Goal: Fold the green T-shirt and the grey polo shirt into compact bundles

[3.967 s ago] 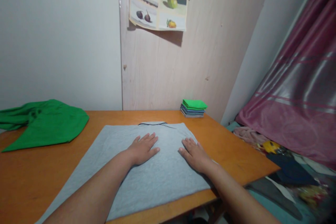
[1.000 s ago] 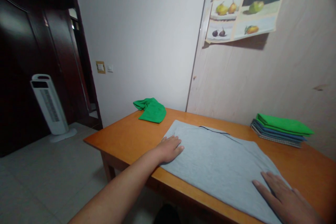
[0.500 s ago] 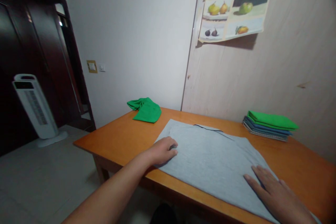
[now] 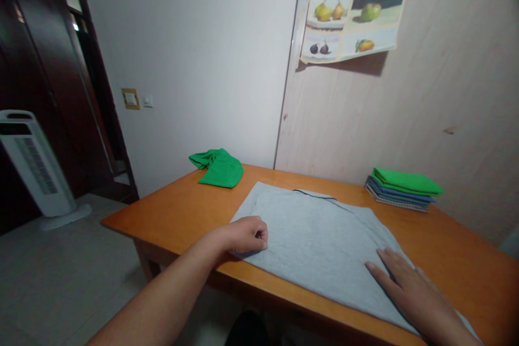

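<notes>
A light grey T-shirt (image 4: 312,243) lies spread flat on the wooden table, with a thin dark trim along its far edge. At its left side my left hand (image 4: 248,235) is closed, thumb and fingertips pinched together on the fabric near the front corner; how much cloth is between them is hidden. My right hand (image 4: 409,286) rests flat on the shirt's right side, fingers stretched out and holding nothing.
Toward the back left of the table (image 4: 170,216) lies a crumpled green cloth (image 4: 221,168). A stack of folded cloths (image 4: 401,189), bright green on top, sits at the back right by the wall. A white tower fan (image 4: 36,167) stands on the floor at left.
My left hand's fingers have drawn together from a looser, parted pose into a pinch on the shirt. The right hand stays flat on the fabric. The whole view has shifted slightly.
</notes>
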`<state>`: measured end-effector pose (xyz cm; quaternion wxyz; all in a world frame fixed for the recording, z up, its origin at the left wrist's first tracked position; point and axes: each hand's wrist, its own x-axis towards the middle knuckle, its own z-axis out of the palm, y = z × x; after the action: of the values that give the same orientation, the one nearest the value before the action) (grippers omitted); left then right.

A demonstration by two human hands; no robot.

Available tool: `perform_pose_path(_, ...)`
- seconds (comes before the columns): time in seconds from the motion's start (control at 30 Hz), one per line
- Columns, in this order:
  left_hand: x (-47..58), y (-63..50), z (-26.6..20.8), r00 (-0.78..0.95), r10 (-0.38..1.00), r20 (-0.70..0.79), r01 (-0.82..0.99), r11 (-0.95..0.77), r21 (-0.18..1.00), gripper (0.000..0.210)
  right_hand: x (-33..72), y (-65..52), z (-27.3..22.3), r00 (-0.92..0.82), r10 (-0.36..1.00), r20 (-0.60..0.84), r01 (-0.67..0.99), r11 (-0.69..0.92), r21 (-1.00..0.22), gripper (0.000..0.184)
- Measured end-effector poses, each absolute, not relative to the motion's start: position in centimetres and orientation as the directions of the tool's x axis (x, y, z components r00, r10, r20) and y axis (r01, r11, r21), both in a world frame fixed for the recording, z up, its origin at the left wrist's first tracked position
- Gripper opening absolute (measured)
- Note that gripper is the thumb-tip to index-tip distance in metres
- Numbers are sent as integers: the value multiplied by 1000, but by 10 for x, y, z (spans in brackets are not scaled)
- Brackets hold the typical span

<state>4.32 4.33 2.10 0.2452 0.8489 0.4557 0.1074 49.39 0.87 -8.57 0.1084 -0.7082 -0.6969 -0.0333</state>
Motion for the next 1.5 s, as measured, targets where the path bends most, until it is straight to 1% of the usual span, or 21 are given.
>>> perform_pose_path(0.17,39,42,21,558,830,-29,744,-484,460,20,489,8,-81,34,979,202,994,-12,-109,81)
perform_pose_path(0.3,38,44,15,562,827,2,737,-501,453,19,484,6,-77,53,977,207,993,-29,-117,81)
perform_pose_path(0.43,43,47,14,558,830,-8,760,-507,406,10,482,5,-76,69,972,223,992,-42,-122,79)
perform_pose_path(0.57,46,46,20,570,822,8,761,-532,371,15,481,4,-76,61,972,225,991,-32,-126,79)
perform_pose_path(0.67,44,45,22,599,801,-16,739,-545,397,11,481,4,-76,55,975,217,991,-27,-129,80)
perform_pose_path(0.8,40,46,21,606,794,-50,728,-528,437,26,482,4,-76,54,974,219,992,-26,-126,80)
perform_pose_path(0.87,41,46,21,594,802,-66,742,-515,429,27,482,4,-76,52,975,218,992,-26,-121,80)
perform_pose_path(0.97,44,46,23,576,814,-73,765,-507,397,17,482,5,-76,55,977,204,993,-32,-115,81)
perform_pose_path(1.03,46,44,25,580,812,-67,766,-515,384,14,482,5,-76,57,979,198,993,-35,-111,81)
perform_pose_path(1.17,44,43,25,590,806,-53,750,-523,406,23,483,3,-75,50,979,196,994,-30,-106,81)
perform_pose_path(1.33,41,44,20,585,809,-61,743,-504,440,28,483,3,-75,44,977,209,994,-21,-112,81)
perform_pose_path(1.5,42,44,18,595,803,-45,741,-526,419,30,484,5,-78,42,974,223,993,-16,-115,79)
